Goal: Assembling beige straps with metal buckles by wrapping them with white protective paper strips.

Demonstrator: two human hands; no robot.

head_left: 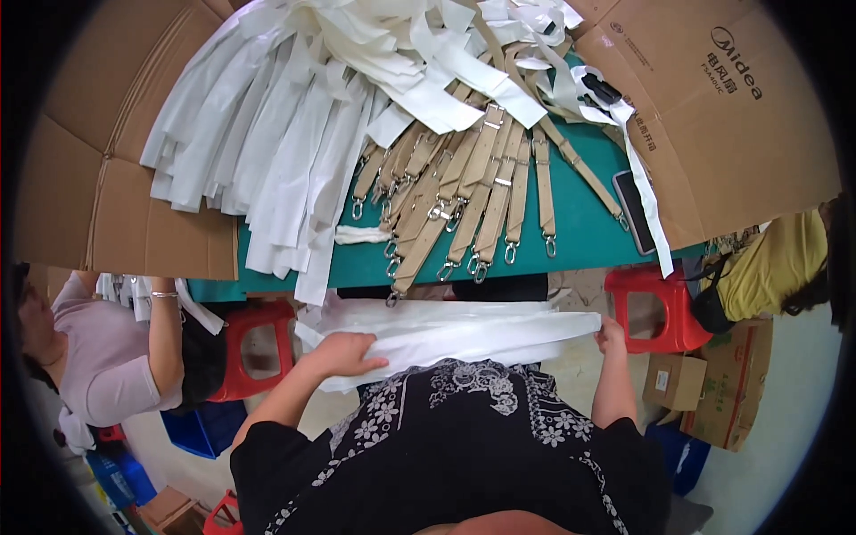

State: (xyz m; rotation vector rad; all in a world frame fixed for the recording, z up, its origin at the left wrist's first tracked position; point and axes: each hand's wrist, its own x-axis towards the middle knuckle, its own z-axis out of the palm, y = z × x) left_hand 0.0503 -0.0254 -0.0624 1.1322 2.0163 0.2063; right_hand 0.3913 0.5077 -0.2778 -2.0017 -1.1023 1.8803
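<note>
A bundle of long, thin white strips is stretched sideways over my lap, just below the table's front edge. My left hand is closed around the bundle near its left end, with the fingers pointing right. At the other end my right hand pinches the tip of the strips. Beyond them, on the green table, lie several beige straps with metal buckles and snap hooks. A large heap of similar white strips covers the table's left and far parts, some hanging over the front edge.
Cardboard flaps rise on the right and a cardboard box side on the left. A dark phone lies at the table's right. Red stools stand below. A person in a pale top sits left, another in yellow right.
</note>
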